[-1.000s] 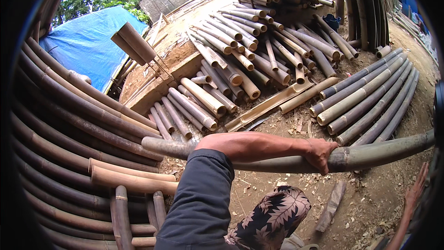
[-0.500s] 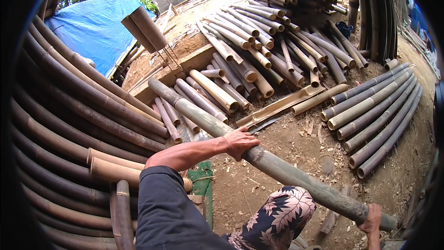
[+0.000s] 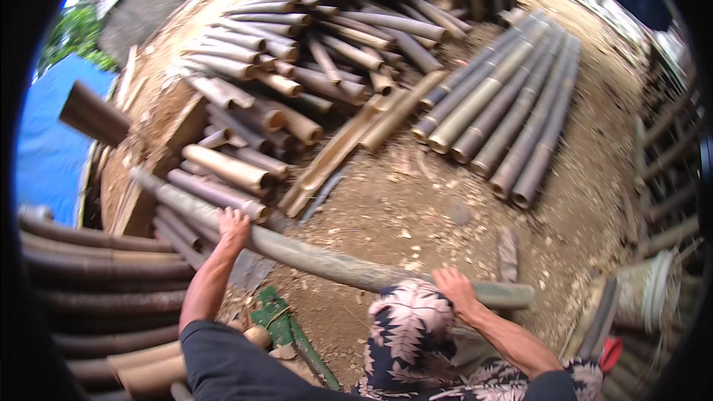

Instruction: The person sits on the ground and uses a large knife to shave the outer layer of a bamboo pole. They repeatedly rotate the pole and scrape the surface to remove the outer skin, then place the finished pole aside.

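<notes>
Ground (image 3: pixel 394 212): bare earth strewn with pale chips, below the left hand (image 3: pixel 235 227) and right hand (image 3: pixel 454 289).
Pile (image 3: pixel 321 61): cut bamboo lengths, stacked at mixed angles, beyond the left hand.
Row (image 3: pixel 492 83): bamboo lengths laid side by side, beyond the right hand and well apart from it.
Pole (image 3: pixel 319 261): one grey-green bamboo length, held under both hands, its ends projecting past each.
Trough (image 3: pixel 338 154): split bamboo, beyond the pole, between the hands' directions.
Green strip (image 3: pixel 273 315): nearer the body than the left hand.
Left hand: fingers folded over the pole.
Right hand: likewise, fingers slightly parted, near the pole's right end.
</notes>
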Demonstrator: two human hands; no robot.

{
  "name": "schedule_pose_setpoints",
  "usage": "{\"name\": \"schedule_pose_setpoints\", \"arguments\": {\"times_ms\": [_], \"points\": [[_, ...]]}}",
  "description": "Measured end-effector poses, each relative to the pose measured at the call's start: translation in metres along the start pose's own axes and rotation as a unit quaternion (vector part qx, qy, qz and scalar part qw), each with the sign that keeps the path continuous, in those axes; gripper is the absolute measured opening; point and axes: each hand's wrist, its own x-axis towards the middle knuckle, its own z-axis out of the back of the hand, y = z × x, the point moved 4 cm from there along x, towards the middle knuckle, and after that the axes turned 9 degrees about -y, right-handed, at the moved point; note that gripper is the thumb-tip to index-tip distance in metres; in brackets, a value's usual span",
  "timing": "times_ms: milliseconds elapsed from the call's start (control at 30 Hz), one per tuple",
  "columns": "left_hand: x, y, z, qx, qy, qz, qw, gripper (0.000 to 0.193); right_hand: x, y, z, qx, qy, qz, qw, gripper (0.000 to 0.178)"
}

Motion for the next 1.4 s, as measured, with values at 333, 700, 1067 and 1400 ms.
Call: {"name": "schedule_pose_setpoints", "arguments": {"times_ms": [333, 700, 1067, 1400], "points": [[-0.084, -0.292, 0.129, -0.243, -0.190, -0.388, 0.868, 0.041, 0.023, 0.001, 0.020, 0.060, -0.069, -0.099, 0.991, 0.079], [-0.052, -0.206, 0.155, -0.250, -0.204, -0.303, 0.897, 0.069, -0.181, -0.150, -0.048, 0.126, 0.054, -0.614, 0.778, 0.099], [-0.038, -0.212, 0.076, -0.192, -0.066, -0.358, 0.911, 0.046, -0.145, -0.021, -0.079, 0.167, 0.056, -0.550, 0.816, 0.100], [-0.114, -0.330, 0.173, -0.330, -0.212, -0.331, 0.858, 0.040, -0.178, -0.225, 0.115, 0.125, 0.368, -0.380, 0.839, 0.058]]}}
